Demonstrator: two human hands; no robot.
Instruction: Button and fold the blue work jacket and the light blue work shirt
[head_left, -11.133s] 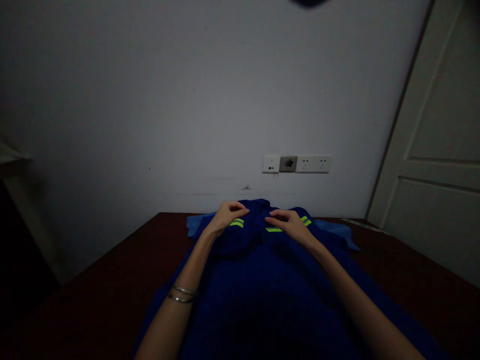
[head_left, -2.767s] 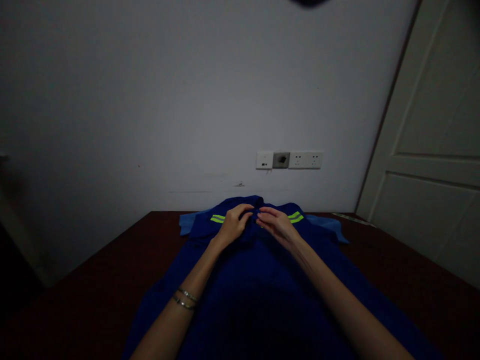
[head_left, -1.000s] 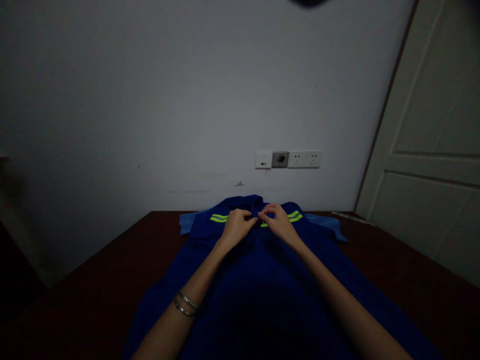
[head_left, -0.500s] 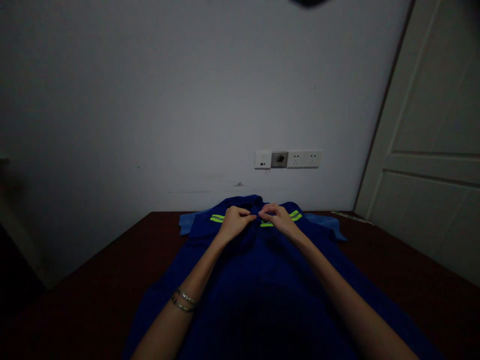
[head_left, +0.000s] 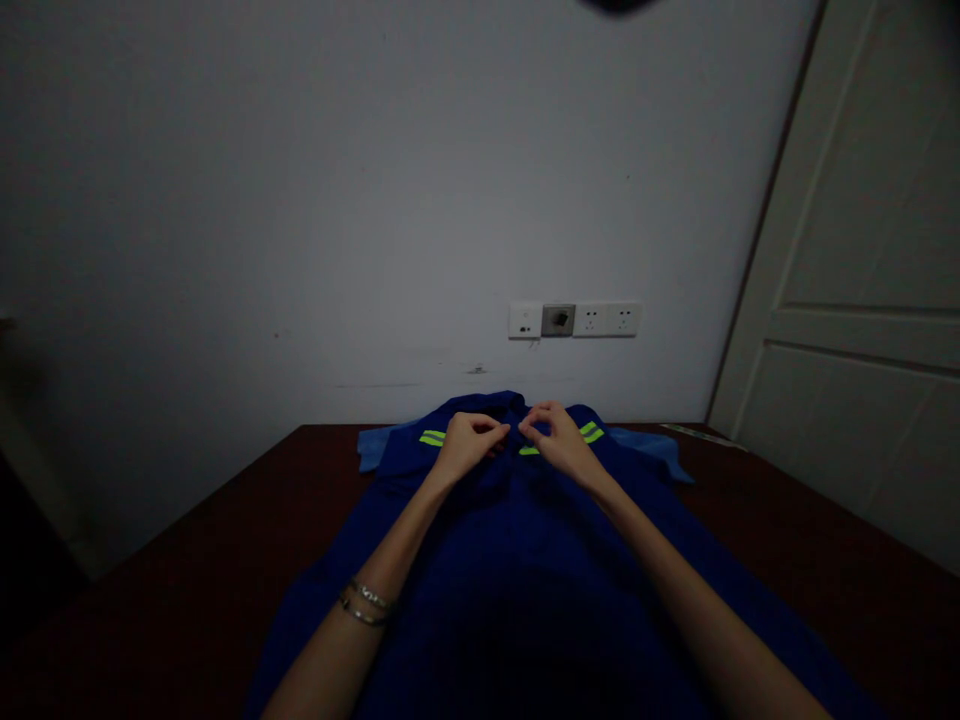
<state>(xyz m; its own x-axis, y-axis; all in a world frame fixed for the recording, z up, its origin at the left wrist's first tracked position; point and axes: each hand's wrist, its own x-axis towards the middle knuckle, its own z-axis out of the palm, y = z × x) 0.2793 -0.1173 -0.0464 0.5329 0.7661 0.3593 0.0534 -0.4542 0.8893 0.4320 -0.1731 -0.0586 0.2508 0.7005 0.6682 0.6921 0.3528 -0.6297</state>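
A dark blue work jacket (head_left: pixel 480 560) with yellow-green reflective strips lies spread out before me, its collar toward the wall. Near the top of its front opening, my left hand (head_left: pixel 474 446) pinches the jacket's edge between thumb and fingers. Just to the right, a small gap away, my right hand (head_left: pixel 553 438) is also closed in a pinch on the jacket's other front edge. Whether a button sits between the fingertips is too dark and small to make out. Lighter blue cloth (head_left: pixel 651 450) sticks out from under the jacket on both sides.
The jacket rests on a dark reddish-brown table (head_left: pixel 247 530) pushed against a pale wall. Low on the wall is a row of sockets and switches (head_left: pixel 574 320). A white panelled door (head_left: pixel 862 330) stands at the right, and a flat printed strip (head_left: pixel 705 436) lies at the table's back right.
Both hands stay at the collar end of the jacket. Their fingertips have drawn slightly apart, and the right hand has risen a little. The jacket lies almost as before.
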